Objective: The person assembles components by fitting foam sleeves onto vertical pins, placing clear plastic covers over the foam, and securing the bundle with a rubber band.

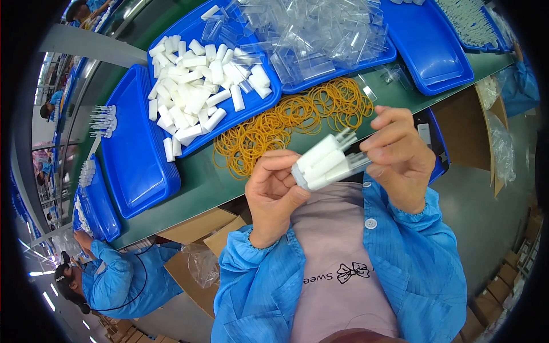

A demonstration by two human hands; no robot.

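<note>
My left hand (274,191) is closed around the base of a bundle of white cylindrical pieces (323,163), which lies tilted above the table's near edge. Clear plastic prongs (346,137) stick out from the bundle's upper right end. At that end, my right hand (400,154) pinches one of the clear prongs between thumb and fingers. Just beyond the bundle, many yellow rubber bands (297,114) are spread on the green table (200,182). Behind the bands, loose white foam-like blocks (191,86) fill a blue tray (260,104).
A second blue tray (323,80) holds a heap of clear plastic sleeves (314,34). Other blue trays (134,148) stack at left, and another blue tray (437,63) stands at right. Cardboard boxes (466,131) flank the table. A co-worker (128,274) in blue is at lower left.
</note>
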